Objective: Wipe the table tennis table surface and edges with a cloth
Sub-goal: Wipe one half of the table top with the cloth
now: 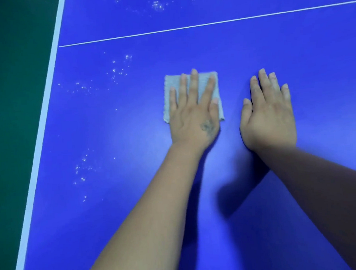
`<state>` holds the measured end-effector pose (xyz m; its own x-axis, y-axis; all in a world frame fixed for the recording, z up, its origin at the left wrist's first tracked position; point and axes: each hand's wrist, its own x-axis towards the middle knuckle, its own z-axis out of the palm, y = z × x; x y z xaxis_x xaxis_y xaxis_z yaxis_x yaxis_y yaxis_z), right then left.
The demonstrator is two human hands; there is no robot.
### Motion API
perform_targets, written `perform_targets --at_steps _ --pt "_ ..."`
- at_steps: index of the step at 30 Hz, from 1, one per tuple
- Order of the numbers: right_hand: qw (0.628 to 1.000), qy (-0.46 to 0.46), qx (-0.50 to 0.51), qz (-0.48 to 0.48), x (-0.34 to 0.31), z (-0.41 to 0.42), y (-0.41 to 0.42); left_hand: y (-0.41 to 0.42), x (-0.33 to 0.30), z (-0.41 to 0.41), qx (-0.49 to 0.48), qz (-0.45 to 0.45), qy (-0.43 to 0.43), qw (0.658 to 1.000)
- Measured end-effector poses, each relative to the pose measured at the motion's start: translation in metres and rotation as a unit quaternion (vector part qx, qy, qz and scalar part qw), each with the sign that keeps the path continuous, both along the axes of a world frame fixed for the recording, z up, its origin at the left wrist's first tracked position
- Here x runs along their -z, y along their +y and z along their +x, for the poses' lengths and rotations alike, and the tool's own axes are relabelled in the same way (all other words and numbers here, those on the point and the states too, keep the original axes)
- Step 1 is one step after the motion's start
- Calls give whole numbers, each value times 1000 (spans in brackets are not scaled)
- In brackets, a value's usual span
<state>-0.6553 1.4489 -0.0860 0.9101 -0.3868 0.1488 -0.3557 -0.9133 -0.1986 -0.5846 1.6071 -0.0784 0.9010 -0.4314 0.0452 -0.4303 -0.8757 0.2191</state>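
Observation:
The blue table tennis table [251,48] fills the view. A folded grey cloth [169,98] lies flat on it near the middle. My left hand [194,113] presses down on the cloth with straight, spread fingers and covers most of it. My right hand [268,113] rests flat on the bare blue surface just right of the cloth, fingers straight, holding nothing. White specks [120,70] dot the surface to the left of the cloth, and more white specks [158,4] lie at the far top.
The table's white edge stripe [38,131] runs diagonally down the left side, with dark green floor [9,81] beyond it. A thin white centre line [208,24] crosses the table beyond the hands.

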Motion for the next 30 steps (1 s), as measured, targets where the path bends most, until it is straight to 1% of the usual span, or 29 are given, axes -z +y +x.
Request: perform_targets --at_steps 2,4,8,10,13,15,17,20,22,24,27,30 --pt "1000 -2 0 1 -1 -2 0 9 1 -44 29 -5 -4 1000" --pt "1000 7 -3 -4 -2 -4 0 29 -3 -85 29 -5 22 999" --pt "999 33 -7 19 -9 -5 -1 81 -14 -139 -37 22 64 997" --pt "998 33 -19 41 -14 -10 -1 106 -17 -139 -75 27 89 993" --pt "997 2 -58 54 -25 -29 10 122 -18 -107 -132 25 102 986" --pt "997 -11 -64 44 -27 -61 32 116 -16 -76 -161 18 103 981" --pt "999 -1 -43 28 -18 -99 57 98 -13 -52 -167 15 99 981" --pt "999 39 -20 17 -5 -130 74 69 -12 -45 -114 18 94 989" --pt "999 49 -17 11 -3 -127 73 58 -7 -61 -47 21 63 997" --pt "998 55 -19 8 -6 -125 72 59 -6 -91 6 6 40 999" --pt "998 50 -21 16 -4 -125 73 77 -9 -147 32 8 48 998" --pt "999 44 -24 18 -3 -125 73 108 -15 -189 26 29 76 996"
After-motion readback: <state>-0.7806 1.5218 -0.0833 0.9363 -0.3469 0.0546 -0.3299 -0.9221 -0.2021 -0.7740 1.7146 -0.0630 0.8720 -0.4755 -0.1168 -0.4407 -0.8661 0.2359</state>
